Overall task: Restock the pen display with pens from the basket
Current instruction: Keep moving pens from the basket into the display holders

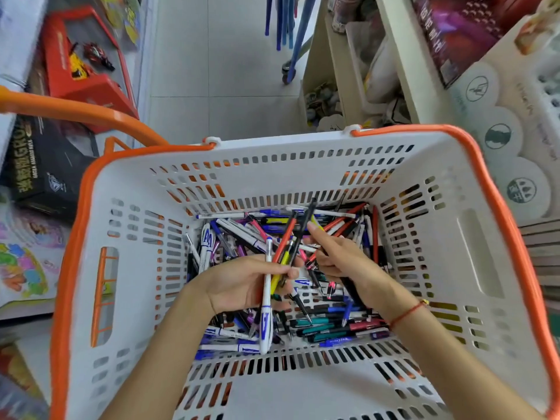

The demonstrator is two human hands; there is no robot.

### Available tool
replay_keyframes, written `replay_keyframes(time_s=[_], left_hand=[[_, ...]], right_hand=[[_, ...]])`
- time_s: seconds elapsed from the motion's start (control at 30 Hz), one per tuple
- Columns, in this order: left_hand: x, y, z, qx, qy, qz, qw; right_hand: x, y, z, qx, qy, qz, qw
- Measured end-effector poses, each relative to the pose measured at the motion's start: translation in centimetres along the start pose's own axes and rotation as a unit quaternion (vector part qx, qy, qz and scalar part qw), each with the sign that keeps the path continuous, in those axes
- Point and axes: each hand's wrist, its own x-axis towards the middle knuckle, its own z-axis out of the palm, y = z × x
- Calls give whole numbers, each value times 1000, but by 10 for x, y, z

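Observation:
A white basket (424,298) with an orange rim fills the head view, and a loose heap of pens (327,325) in many colours covers its bottom. Inside it, my left hand (242,283) grips a bunch of pens (281,256): a white-and-blue one, a red one, a yellow one and a black one. My right hand (342,256) is just to the right of the bunch, index finger stretched out to touch the black pen, other fingers curled round pens from the heap. A red string bracelet sits on the right wrist.
An orange basket handle (75,112) arches at the upper left. Boxed toys (81,65) fill shelves on the left. A cream shelf unit (403,65) with goods stands at the upper right, above a white display (515,140) with round labels. Grey tiled floor (218,71) lies ahead.

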Motion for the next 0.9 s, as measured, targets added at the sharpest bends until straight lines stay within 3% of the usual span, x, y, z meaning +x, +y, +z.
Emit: replay_keyframes(time_s=[0.17,0.43,0.6,0.67,0.77,0.9], left_hand=[[0,-5,7,105,-2,-37,994],[4,-3,9,62,15,-13,998],[0,-2,-1,60,-10,-18,998],[3,-4,1,75,11,-14,997],[11,-6,-1,43,68,29,996],[14,-9,-8,-20,129,52,990]], right_hand=[[5,8,9,15,26,-31,999],[4,-1,0,-9,-8,-51,999],[-2,-2,-7,32,-35,15,999],[-3,0,-6,32,-24,27,999],[-2,3,-11,66,73,20,995],[-6,3,-6,12,66,60,996]])
